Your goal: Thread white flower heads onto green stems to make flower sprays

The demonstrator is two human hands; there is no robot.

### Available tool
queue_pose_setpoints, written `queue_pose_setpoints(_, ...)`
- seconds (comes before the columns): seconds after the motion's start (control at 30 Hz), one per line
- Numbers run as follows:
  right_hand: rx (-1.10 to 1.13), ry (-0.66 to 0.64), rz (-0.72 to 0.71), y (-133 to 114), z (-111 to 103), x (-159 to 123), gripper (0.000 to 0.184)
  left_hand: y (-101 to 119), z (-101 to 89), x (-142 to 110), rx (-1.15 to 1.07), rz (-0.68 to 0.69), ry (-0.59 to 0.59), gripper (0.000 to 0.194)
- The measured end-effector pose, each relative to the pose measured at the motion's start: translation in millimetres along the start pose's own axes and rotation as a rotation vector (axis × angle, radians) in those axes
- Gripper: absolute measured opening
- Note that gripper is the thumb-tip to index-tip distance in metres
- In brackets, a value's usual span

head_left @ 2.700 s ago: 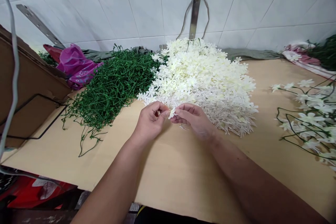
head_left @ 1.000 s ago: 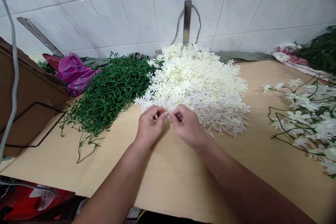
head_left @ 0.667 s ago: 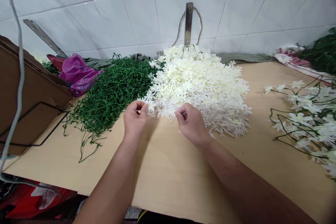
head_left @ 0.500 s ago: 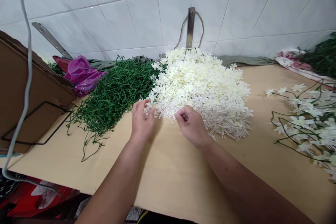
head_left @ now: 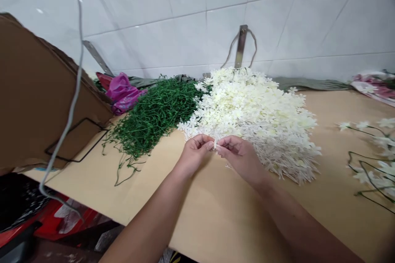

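Observation:
My left hand (head_left: pixel 197 151) and my right hand (head_left: pixel 239 157) meet fingertip to fingertip at the front edge of a heap of white artificial flower heads (head_left: pixel 249 107). Pinched between them is a small white artificial flower (head_left: pixel 215 144), mostly covered by the fingers. Both hands are closed on it. The heap's flowers show petals toward the back and thin white stalks toward the front. Left of it, touching its edge, lies a tangled pile of green plastic stems (head_left: pixel 160 111).
Flowers joined to green stems (head_left: pixel 384 164) lie at the right. A cardboard box (head_left: pixel 46 98), a black wire frame (head_left: pixel 83 156) and a purple bag (head_left: pixel 123 92) stand at the left. A grey cable (head_left: pixel 74 102) hangs in front of the box. A metal bracket (head_left: pixel 240 47) is on the tiled wall.
My hands have come together; the left moved right and closed from a loosely open pose onto the flower, meeting the right hand's pinch. The view has turned left and up.

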State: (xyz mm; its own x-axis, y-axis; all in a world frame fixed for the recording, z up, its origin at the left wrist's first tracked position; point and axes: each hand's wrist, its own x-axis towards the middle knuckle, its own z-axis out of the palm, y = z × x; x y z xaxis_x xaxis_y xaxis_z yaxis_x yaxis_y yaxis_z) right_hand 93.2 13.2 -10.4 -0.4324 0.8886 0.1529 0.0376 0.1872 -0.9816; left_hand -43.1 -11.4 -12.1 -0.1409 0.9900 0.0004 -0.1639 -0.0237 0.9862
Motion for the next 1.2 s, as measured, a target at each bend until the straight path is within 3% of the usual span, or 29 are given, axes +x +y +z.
queue_pose_setpoints(0.17, -0.095, 0.005, -0.013, -4, -1, -1, 0.013, 5, -0.5, -3, -0.094, -0.084, -0.079, 0.022)
queue_pose_setpoints(0.47, -0.222, 0.002, -0.201, 1, -1, -1, 0.006, 3, -1.1, -5, -0.031, -0.098, -0.154, 0.029)
queue_pose_setpoints(0.67, -0.371, -0.041, -0.252, 8, -3, 0, 0.006, 2, 2.3, -4, 0.033, -0.088, -0.049, 0.028)
queue_pose_setpoints(0.77, -0.39, -0.032, -0.238, 11, -2, 0, 0.007, 16, -19.5, -5, 0.31, 0.085, 0.18, 0.02)
queue_pose_setpoints(0.87, -0.369, 0.01, -0.195, 13, -3, 1, 0.009, 35, -64.0, -5, 0.753, 0.351, 0.619, 0.014)
queue_pose_setpoints(0.93, -0.352, 0.031, -0.179, 14, -3, 1, 0.009, 44, -95.2, -4, 1.03, 0.37, 0.845, 0.02)
queue_pose_setpoints(1.0, -0.345, 0.034, -0.173, 14, -3, 2, 0.008, 49, -118.6, -1, 1.231, 0.284, 0.846, 0.021)
queue_pose_setpoints(1.1, -0.353, 0.031, -0.17, 14, -2, 1, 0.006, 51, -135.4, 5, 1.423, 0.233, 0.759, 0.016)
queue_pose_setpoints(1.2, -0.342, 0.038, -0.157, 12, -2, 1, 0.006, 57, -142.1, 14, 1.304, 0.248, 0.788, 0.014)
